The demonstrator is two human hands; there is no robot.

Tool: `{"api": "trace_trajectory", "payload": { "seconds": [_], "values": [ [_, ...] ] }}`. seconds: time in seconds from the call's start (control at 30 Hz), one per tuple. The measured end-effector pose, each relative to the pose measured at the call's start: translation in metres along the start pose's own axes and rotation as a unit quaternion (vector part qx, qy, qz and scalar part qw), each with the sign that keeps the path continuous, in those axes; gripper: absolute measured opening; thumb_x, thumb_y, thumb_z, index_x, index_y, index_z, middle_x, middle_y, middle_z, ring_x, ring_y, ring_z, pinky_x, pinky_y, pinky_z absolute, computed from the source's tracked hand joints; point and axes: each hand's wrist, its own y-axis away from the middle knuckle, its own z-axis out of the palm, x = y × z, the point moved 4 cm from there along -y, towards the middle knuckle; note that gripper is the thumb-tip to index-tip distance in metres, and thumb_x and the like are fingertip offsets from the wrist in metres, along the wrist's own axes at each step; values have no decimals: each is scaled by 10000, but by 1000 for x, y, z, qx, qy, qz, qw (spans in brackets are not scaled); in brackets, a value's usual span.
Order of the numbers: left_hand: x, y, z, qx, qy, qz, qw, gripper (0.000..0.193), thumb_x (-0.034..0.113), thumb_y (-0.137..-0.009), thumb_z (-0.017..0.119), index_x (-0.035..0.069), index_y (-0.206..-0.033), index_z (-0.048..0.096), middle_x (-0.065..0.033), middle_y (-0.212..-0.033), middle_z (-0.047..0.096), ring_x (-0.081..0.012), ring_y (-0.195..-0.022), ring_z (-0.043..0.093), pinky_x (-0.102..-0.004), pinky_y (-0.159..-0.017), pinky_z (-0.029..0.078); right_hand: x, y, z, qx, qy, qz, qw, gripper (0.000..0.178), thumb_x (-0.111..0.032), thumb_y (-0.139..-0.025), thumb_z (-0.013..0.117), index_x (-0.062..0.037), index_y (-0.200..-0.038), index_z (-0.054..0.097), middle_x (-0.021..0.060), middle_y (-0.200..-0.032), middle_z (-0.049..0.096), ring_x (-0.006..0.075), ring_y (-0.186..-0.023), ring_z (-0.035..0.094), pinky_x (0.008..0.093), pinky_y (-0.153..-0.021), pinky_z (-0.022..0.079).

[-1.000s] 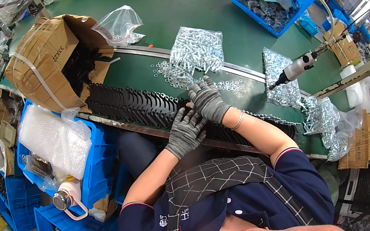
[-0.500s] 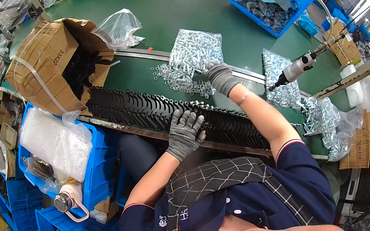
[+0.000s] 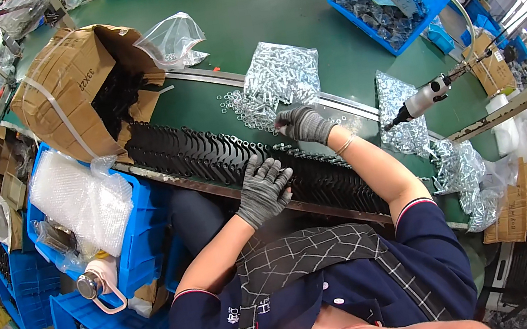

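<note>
A long row of curved black metal parts with ringed ends lies side by side along the near edge of the green table. My left hand, in a grey glove, lies on the row's near side with its fingers stretched out. Above the row's far edge, my gloved right hand has its fingers curled together; whatever they pinch is too small or hidden to name. Just beyond it are a loose pile of small silvery rings and a clear bag of silvery bolts. Small silvery pieces sit on part of the row.
An open cardboard box with black parts lies at the row's left end. To the right, a power screwdriver hangs over another bag of hardware. A blue crate stands far right; blue bins sit at my left.
My right hand has come left and nearer, from beside the bolt bag to above the row, its fingers now more curled. My left hand has stayed in place.
</note>
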Motion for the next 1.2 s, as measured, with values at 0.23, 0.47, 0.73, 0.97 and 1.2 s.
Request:
{"api": "trace_trajectory", "payload": {
  "seconds": [0.23, 0.47, 0.73, 0.97, 1.2],
  "values": [
    [2, -2, -1, -5, -3, -3, 1000, 433, 327, -731, 655, 112, -1106, 684, -153, -1145, 632, -323, -1137, 564, -554, -1110, 277, -19, -4, 3, -26, 152, -128, 980, 96, -139, -783, 624, -99, -860, 664, 135, -800, 686, 310, -778, 680, 399, -693, 537],
    [4, -5, -3, -13, -7, -5, 1000, 434, 325, -734, 649, 105, -1107, 685, -163, -1145, 635, -328, -1123, 576, -554, -1107, 286, -38, -20, 12, -132, 350, -165, 913, 107, -132, -725, 641, -114, -828, 667, 141, -767, 682, 310, -726, 682, 414, -639, 534],
    [2, -4, -2, -33, -6, -12, 999, 443, 347, -778, 616, 102, -1141, 680, -179, -1176, 643, -333, -1171, 568, -559, -1122, 256, -40, -19, -4, -171, 321, -97, 926, 135, -182, -747, 657, -120, -865, 675, 131, -727, 674, 329, -686, 677, 422, -609, 530],
    [2, -3, -1, -15, -15, -8, 1000, 444, 337, -733, 644, 116, -1116, 686, -149, -1150, 635, -327, -1119, 575, -568, -1095, 298, -75, 17, 4, 18, 166, -88, 982, 172, -231, -776, 632, -107, -884, 680, 112, -875, 668, 324, -851, 650, 432, -740, 524],
    [0, -2, 2, -19, 0, -6, 1000, 468, 355, -764, 636, 107, -1159, 669, -159, -1167, 632, -329, -1145, 569, -565, -1112, 270, -76, 34, 18, 114, 285, -136, 942, 176, -265, -826, 601, -116, -886, 671, 76, -913, 654, 259, -968, 620, 430, -916, 452]
  ]
}}
